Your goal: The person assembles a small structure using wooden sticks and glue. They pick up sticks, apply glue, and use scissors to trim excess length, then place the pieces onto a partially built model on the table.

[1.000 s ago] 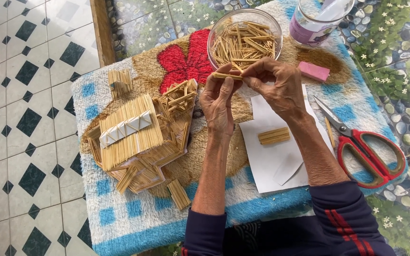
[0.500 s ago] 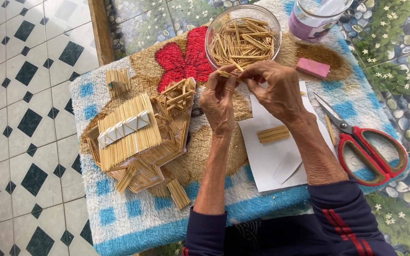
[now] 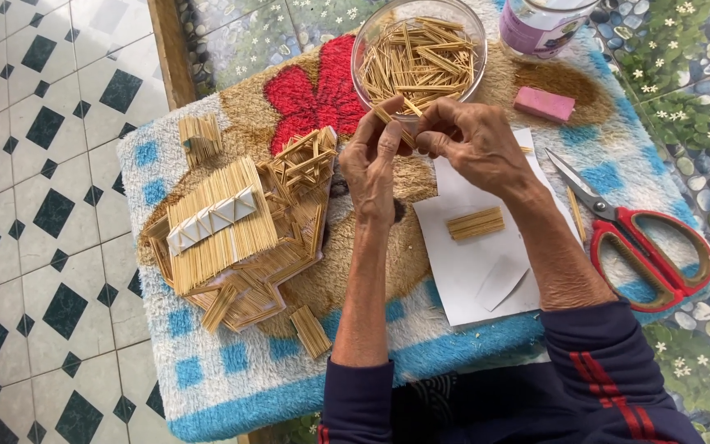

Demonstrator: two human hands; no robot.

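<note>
Seeing both hands up at 12 o'clock of the fluffy mat (image 3: pixel 232 386), just below the clear bowl (image 3: pixel 371 33) of loose toothpicks (image 3: pixel 417 62). Left hand (image 3: pixel 380 164) has thumb and forefinger pinched down on a short toothpick (image 3: pixel 389 117); remaining fingers half curled, not clenched. Right hand (image 3: pixel 474 144) meets it from 3 o'clock, fingertips closed tight against the same stick or one next to it; I can't tell which, the contact spot is too small and partly covered. Both sets of fingertips touching or nearly so, no visible gap between them. Another stick end pokes up between the hands, close to the bowl's rim. At 9 o'clock from the hands sits the toothpick house (image 3: pixel 223 226), roof of packed sticks with a white zigzag strip, a lattice section on its 2 o'clock side, apart from both hands. A small toothpick panel (image 3: pixel 311 330) lies at 6 o'clock of the house, another stick bundle (image 3: pixel 199 136) at its 11 o'clock. Under the right forearm is a white paper sheet (image 3: pixel 470 271) carrying a short glued row of sticks (image 3: pixel 475 223). Red-handled scissors (image 3: pixel 643 238) at 3 o'clock, blades apart, untouched. Pink eraser (image 3: pixel 544 104) at 2 o'clock, and a jar (image 3: pixel 540 29) beyond it at the top edge. Mat sits on a small table over tiled floor (image 3: pixel 34 164).
</note>
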